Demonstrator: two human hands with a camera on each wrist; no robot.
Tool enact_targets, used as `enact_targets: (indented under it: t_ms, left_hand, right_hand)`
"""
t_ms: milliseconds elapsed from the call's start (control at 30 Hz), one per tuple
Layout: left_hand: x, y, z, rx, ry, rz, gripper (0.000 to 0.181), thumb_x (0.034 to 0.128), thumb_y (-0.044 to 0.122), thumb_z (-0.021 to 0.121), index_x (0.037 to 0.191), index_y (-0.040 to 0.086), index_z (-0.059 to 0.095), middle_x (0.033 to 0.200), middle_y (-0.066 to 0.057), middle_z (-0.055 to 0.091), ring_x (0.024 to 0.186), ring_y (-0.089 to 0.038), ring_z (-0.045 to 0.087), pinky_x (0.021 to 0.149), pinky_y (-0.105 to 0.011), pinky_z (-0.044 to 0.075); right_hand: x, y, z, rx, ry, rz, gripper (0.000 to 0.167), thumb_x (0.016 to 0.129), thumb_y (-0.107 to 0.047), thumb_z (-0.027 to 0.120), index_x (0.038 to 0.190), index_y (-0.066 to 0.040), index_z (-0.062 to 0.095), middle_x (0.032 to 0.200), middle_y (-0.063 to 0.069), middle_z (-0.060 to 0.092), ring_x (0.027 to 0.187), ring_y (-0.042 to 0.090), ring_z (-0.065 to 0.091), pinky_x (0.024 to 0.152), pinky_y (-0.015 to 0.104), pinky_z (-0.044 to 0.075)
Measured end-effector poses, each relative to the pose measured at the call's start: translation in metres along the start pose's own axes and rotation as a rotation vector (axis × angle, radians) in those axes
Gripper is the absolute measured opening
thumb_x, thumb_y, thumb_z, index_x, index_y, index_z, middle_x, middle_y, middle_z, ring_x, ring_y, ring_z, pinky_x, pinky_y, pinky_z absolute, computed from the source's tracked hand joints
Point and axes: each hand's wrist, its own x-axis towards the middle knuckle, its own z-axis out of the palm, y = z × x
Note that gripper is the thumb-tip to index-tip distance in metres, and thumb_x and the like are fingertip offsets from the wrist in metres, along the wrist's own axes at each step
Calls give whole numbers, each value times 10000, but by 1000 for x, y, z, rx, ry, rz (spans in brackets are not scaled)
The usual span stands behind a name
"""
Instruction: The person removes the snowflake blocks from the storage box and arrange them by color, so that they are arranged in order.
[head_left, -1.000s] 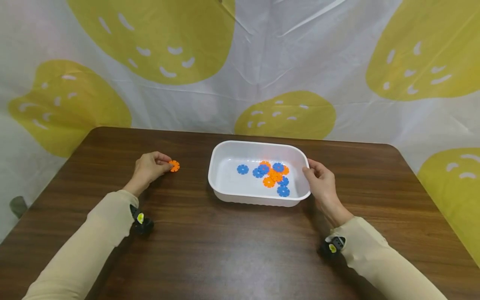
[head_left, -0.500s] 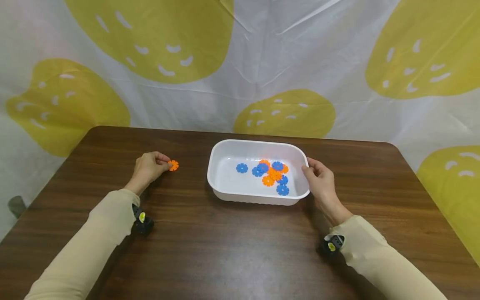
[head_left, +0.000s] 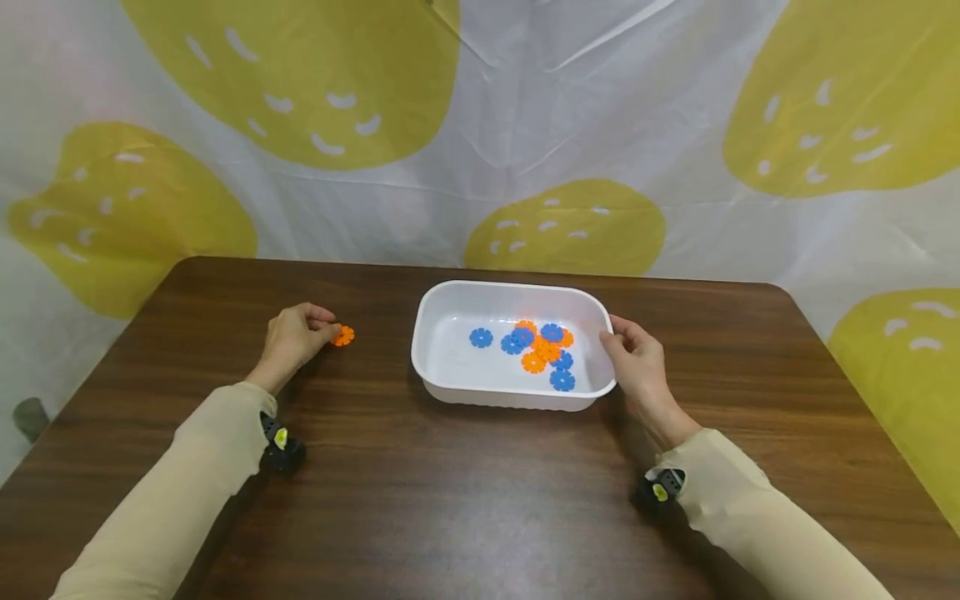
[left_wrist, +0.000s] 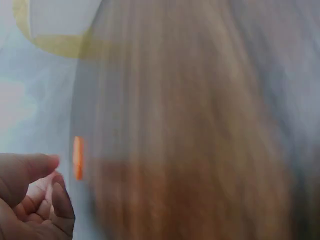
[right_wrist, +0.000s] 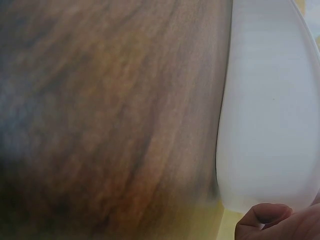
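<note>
Over tbl (head_left: 442,500) | L hand (head_left: 294,337) curled by orange disc (head_left: 346,336), grip: can't tell | R hand (head_left: 641,367) thumb-in, grip: holds wht tray (head_left: 448,367)

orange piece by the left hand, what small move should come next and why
Probably lower the left hand slightly to pinch the orange piece: the left wrist view shows a gap between it and the fingers, and the right hand holds the tub, where the other visible pieces lie.
</note>
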Motion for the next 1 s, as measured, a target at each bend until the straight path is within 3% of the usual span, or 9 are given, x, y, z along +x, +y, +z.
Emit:
enact_targets:
  t_ms: [133,233,367,433,600,833,1000]
  left_hand:
    - [-3,17,4,-84,25,52,275,895,218,633,1060,-1,645,972,-190,678,832,-274,633,691,-296,484]
    - [-5,42,13,-200,1,93,287,890,217,646,1076,-2,642,974,-188,675,738,-163,627,620,-194,474]
    - [-11,84,30,-349,-72,121,273,880,165,661,1090,-8,634,991,-182,662,731,-124,620,624,-201,522]
    - [-15,104,40,-395,-126,127,280,880,152,662,1110,-6,628,1004,-170,653,790,-177,641,655,-231,542]
    - [-20,144,67,-447,-253,146,314,878,143,665,1140,-23,616,1034,-163,650,876,-259,662,701,-268,555]
    - [-20,169,105,-419,-377,121,325,844,124,698,1132,-8,624,1021,-129,647,886,-213,609,711,-231,537]
    - [-18,176,121,-395,-409,144,303,835,108,696,1099,-27,631,1007,-153,658,830,-217,634,679,-214,530]
  right_hand:
    - [0,-1,-1,-5,-1,-3,399,957,-133,498,1320,31,492,964,124,520,808,116,515,652,121,476]
    - [0,-2,-1,-8,0,-2,401,957,-134,496,1323,30,489,980,134,522,818,124,516,658,119,477]
    - [0,-1,-1,-5,1,3,393,956,-127,497,1316,30,495,977,132,521,823,137,519,659,126,482]
    - [1,0,0,-2,0,2,390,954,-124,498,1311,33,498,967,132,520,818,140,522,657,132,485]
    - [0,0,1,4,2,1,393,953,-128,501,1311,35,499,972,137,527,804,127,526,652,130,489]
    - [0,-1,2,5,5,2,399,952,-126,512,1318,32,494,989,149,524,860,195,523,669,143,495]
    - [-1,0,5,10,11,-31,389,943,-108,511,1294,60,503,935,121,528,833,183,523,653,146,491]
